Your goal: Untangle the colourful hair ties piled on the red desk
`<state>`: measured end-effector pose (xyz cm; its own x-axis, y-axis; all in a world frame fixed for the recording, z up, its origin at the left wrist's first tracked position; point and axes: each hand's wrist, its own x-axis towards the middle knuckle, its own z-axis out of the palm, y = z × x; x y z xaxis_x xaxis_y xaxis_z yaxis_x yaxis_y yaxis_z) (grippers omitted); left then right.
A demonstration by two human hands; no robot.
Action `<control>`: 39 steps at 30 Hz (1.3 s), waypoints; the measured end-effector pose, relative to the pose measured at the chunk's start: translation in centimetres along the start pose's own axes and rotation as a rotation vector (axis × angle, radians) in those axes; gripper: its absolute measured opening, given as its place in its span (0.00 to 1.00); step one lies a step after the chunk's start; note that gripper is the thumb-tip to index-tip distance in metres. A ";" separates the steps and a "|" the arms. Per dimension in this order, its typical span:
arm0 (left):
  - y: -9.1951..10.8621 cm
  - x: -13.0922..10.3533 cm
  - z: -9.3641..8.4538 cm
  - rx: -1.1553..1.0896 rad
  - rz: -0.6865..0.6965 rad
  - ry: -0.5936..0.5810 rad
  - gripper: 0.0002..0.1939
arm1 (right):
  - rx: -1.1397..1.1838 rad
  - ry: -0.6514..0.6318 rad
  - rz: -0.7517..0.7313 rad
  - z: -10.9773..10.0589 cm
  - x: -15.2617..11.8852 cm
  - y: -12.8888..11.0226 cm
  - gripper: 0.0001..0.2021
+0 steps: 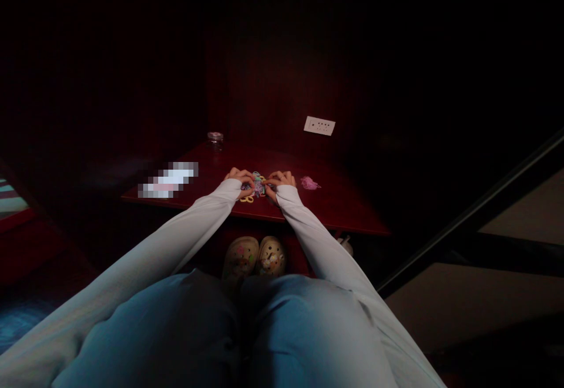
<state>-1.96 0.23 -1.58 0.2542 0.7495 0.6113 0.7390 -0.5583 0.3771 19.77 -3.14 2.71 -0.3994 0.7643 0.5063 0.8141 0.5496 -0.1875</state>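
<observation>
Both my hands meet over a small tangle of multicoloured loops and strands (258, 186) near the front edge of the red-brown table (264, 157). My left hand (238, 175) has its fingers curled and pinched at the tangle's left side. At the right side, my right hand (282, 179) pinches it too, fingers bent. Yellow loops (247, 199) poke out below, by my left hand; blue-green ones show at the top. The kind of thing is too small to make out, and my fingers hide part of it. A pink stringy bundle (310, 183) lies just right of my right hand.
A clear lidded jar (215, 141) stands at the back left. Near the left edge lies a bright blurred-out object (170, 180). A white socket plate (319, 125) is on the back panel. Below the table edge are my clogs (272, 256); a dark bar (467, 223) slants at right.
</observation>
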 end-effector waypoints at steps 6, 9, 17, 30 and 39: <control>0.1 0.0 0.1 0.000 -0.001 0.011 0.02 | 0.003 -0.030 -0.012 0.0 0.2 0.1 0.14; 0.2 0.0 0.0 0.009 -0.001 0.001 0.02 | -0.004 -0.051 -0.035 0.0 0.1 0.0 0.18; 0.5 0.2 -0.5 0.029 -0.034 -0.059 0.03 | -0.043 -0.103 -0.073 0.1 0.1 -0.2 0.24; -0.2 0.4 -0.6 -0.028 0.008 -0.048 0.06 | -0.039 -0.060 -0.077 0.2 0.5 -0.2 0.17; -0.5 0.3 -0.9 -0.079 0.014 -0.087 0.07 | -0.066 -0.052 -0.102 0.5 1.0 -0.3 0.13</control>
<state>-2.87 0.41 -0.94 0.3195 0.7676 0.5556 0.6847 -0.5924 0.4247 18.97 -2.38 2.83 -0.5015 0.7230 0.4752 0.7934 0.6034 -0.0806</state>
